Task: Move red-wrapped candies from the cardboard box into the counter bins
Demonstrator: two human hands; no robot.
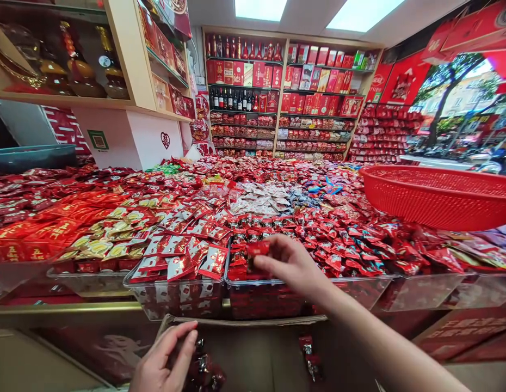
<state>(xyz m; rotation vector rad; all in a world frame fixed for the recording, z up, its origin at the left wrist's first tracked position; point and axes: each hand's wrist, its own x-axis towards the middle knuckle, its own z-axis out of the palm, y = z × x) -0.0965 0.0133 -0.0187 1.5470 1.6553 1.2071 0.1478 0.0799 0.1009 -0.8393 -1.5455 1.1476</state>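
A small red candy packet [258,249] is pinched between the thumb and fingers of my right hand [291,264], just above a clear plastic bin [273,282] of similar red packets. Lower left, my left hand [167,356] is curled at the corner of an open cardboard box [257,359], thumb and forefinger close together. Whatever it grips, if anything, is hidden. Dark red wrapped candies [202,367] lie in the box beside that hand, and a few more packets [310,359] rest toward its right side.
Neighbouring bins hold red-and-white packets [183,253], gold-topped cups [114,239] and orange-red packets [44,237]. White packets [263,198] are heaped farther back. A red mesh basket [436,198] sits on the goods at right. Shelves [245,60] of bottles and boxes line the back wall.
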